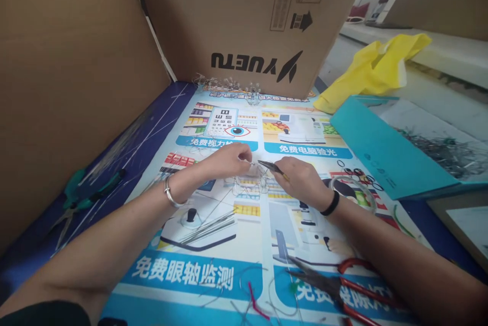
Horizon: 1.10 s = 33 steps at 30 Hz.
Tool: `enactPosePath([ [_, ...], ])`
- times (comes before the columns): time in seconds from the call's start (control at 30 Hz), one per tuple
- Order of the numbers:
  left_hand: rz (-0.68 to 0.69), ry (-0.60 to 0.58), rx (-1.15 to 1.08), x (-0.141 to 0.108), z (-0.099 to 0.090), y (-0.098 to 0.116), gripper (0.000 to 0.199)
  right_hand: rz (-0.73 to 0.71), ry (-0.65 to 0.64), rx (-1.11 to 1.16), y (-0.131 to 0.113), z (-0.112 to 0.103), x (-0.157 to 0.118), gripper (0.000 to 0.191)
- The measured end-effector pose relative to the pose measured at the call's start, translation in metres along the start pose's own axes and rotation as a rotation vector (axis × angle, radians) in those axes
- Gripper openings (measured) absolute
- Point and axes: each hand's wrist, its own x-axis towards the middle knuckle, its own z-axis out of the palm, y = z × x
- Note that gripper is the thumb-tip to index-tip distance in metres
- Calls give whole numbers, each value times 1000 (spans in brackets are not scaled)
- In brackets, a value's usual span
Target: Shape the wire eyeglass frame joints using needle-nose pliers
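Pliers part-hid in R grip, blurry wire @ L grip

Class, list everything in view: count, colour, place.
Cardboard: several, brown, left, back, right
Table: one, blue, below
Poster: one, multicoloured, on table
Box: one, teal, right
Scraps: many, silvery, in box
Sheet: one, yellow, behind box
Bottle: one, dark top, background
Small pliers: one, dark, centre
Teal pliers: one, teal, left
Red pliers: one, red, front right
Held wire: count unclear, silvery, centre
Loose wires: many, silvery, across poster
Rings: several, black, right
Coil: one, clear, by right wrist
Strips: several, pink, green, front, right
Bracelet: one, silver, left wrist
Wristband: one, black, right wrist
Left hand: one, bare, pinching held wire
Right hand: one, bare, gripping small pliers
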Motion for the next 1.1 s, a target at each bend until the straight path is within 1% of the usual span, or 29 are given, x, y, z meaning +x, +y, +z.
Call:
enactPosePath([
  [0.1, -5, 30, -57, 0, 6, -3, 15, -34, 1, -44, -2, -3, 0, 20],
  [0.2, 1, 27, -129, -3, 8, -4, 19, -64, 1, -84, -3, -4, 1, 17],
  [0.27, 28, 31, -164, -5, 9, -4, 21, -70, -3, -99, -3, -4, 0, 15],
  [0.37, 74, 47, -196, -6, 10, -4, 22, -68, 11, -93, -2, -4, -1, 14],
  [0.5, 63, 66, -239, -7, 11, -5, 26, -63, 44, -42, -1, -3, -2, 15],
  [0.67, 70, 31, -350, -12, 13, -1, 24, 42, 79, 200, -1, -3, -4, 18],
  [0.8, 58, -6, -389, -18, 15, 4, 23, 160, 11, 395, -3, -9, -1, 20],
  [0.93, 40, 20, -444, -21, 19, 7, 25, 259, -57, 465, -8, -18, 1, 23],
  [1.1, -24, 51, -586, -24, 22, 13, 26, 378, -142, 533, -15, -28, 3, 23],
])
